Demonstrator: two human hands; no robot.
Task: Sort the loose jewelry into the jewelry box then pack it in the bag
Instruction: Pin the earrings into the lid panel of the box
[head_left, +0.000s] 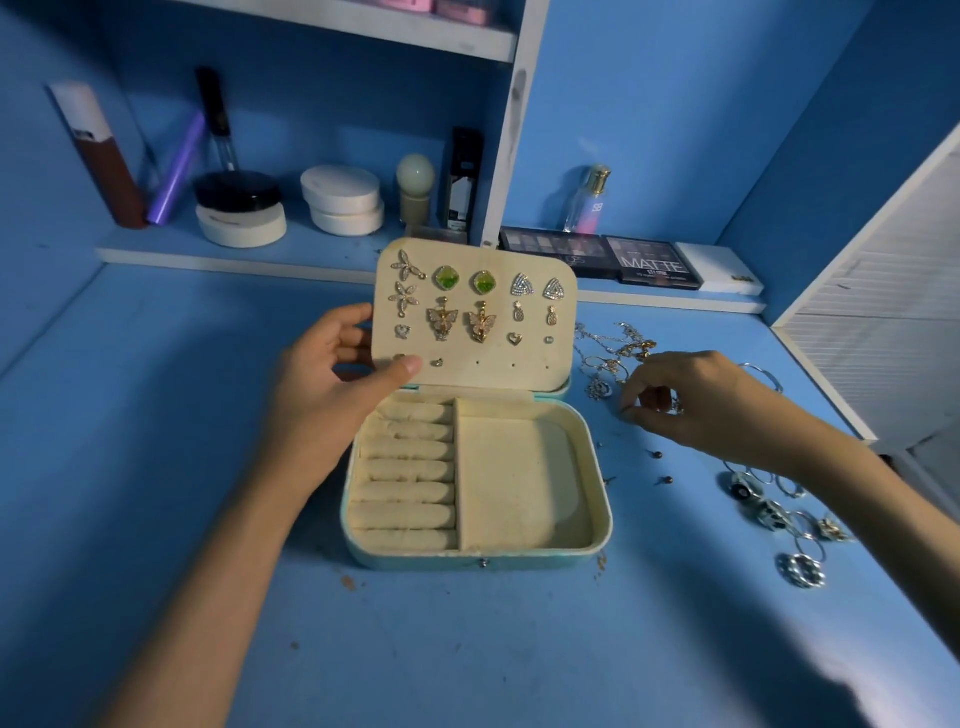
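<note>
Both forearms reach forward; the left hand (332, 395) grips the upright lid (493, 375) of the jewelry box (467, 560) mid-surface (467, 649), the right hand (701, 400) curls, fingertips (629, 413) pinched among loose jewelry (613, 356) (grasp unclear)

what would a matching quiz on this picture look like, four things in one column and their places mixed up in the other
Things
1. green earrings
2. rings
3. perfume bottle
4. left hand

Places
a. standing on the shelf
b. gripping the left edge of the lid
c. pinned in the lid
d. loose on the table, right of the box

Pairs: 1-c, 2-d, 3-a, 4-b
</note>
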